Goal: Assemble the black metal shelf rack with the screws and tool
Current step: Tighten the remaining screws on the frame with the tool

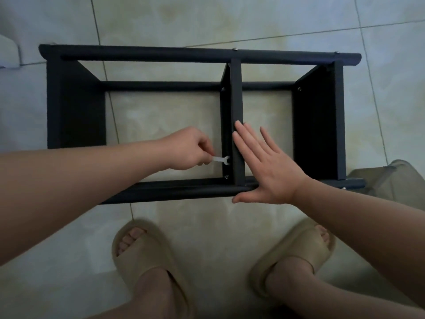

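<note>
So the black metal shelf rack [197,55] lies on its side on the tiled floor [184,19], just ahead of two beige slippers [142,254]. It looks like thin coated steel to me: stiff and not heavy, but probably keen to slide on tile, so bracing it makes sense.

The right hand [264,166] is flat, fingers [243,139] straight and spread. It presses on the edge of the middle divider panel [236,93] and the near rail, holding nothing.

The left hand [188,149] has its fingers curled round a tiny white wrench [220,160]. The wrench head sits against the divider's left face, just above a screw [226,176]. The wrench looks flimsy, maybe plastic, so I'd go easy on the torque.

The best grab spots are the round rails, not the panel edges. An olive bag-like thing [391,178] sits by the rack's right end, and the corner by the near rail looks tight for swinging.
</note>
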### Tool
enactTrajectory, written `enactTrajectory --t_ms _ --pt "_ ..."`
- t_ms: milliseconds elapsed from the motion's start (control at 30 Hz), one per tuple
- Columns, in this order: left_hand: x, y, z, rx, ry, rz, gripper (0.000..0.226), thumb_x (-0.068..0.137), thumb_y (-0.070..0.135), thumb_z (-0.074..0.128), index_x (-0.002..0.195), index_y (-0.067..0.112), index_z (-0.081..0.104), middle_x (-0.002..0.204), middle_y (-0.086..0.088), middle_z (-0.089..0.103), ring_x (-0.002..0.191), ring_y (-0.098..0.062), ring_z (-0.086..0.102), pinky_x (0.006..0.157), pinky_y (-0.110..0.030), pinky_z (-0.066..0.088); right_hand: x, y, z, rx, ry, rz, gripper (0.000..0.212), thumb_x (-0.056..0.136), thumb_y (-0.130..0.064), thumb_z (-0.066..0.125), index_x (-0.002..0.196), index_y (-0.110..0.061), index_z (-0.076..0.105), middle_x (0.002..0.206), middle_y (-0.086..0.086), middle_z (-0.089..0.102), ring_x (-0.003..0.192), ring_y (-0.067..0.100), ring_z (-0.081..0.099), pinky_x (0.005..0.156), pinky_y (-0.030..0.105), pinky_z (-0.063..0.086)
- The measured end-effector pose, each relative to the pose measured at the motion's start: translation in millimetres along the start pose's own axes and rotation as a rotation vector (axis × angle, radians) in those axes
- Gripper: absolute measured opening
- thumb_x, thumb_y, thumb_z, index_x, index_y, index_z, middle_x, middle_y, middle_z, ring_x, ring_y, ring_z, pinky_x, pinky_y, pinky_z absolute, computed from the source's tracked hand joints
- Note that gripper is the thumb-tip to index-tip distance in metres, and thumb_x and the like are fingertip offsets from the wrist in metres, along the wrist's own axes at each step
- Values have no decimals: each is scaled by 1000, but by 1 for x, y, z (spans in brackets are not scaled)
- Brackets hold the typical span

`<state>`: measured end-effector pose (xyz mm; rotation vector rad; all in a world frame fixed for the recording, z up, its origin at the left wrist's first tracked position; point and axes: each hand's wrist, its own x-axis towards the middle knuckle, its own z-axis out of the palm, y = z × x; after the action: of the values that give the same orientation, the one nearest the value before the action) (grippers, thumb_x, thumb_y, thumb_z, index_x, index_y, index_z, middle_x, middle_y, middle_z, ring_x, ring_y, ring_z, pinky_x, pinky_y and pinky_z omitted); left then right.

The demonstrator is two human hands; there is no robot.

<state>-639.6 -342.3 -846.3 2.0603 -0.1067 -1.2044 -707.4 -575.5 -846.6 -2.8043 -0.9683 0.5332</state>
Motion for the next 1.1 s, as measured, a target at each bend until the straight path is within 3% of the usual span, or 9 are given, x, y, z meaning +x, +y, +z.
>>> enactTrajectory --t_ms 233,467,767,1100 --pt "10 -7 15 -310 -40 -79 8 89 10 71 91 17 72 83 -1 69 78 -11 64 75 -28 56 1 2 6 -22 45 4 125 80 -88 45 160 2 10 169 19 1 157 34 3 124 60 15" --pt "18 3 16 -733 -255 -178 4 94 19 66 91 17 67 80 2 73 85 -13 72 74 -29 53 0 3 8 -47 67 4 125 80 -88 42 160 3 10 169 20 1 157 35 4 124 60 16" --pt "23 5 20 -722 -121 -253 5 93 29 68 96 24 68 80 8 73 75 -7 69 75 -28 49 1 3 8 -45 76 5 126 80 -89 43 160 3 11 169 20 4 157 34 5 124 60 16" --pt "19 9 18 -665 -136 -222 2 95 24 66 96 22 66 84 5 76 72 -6 68 75 -27 50 1 3 8 -40 93 0 125 80 -88 45 159 4 14 168 20 5 157 35 8 124 60 16"
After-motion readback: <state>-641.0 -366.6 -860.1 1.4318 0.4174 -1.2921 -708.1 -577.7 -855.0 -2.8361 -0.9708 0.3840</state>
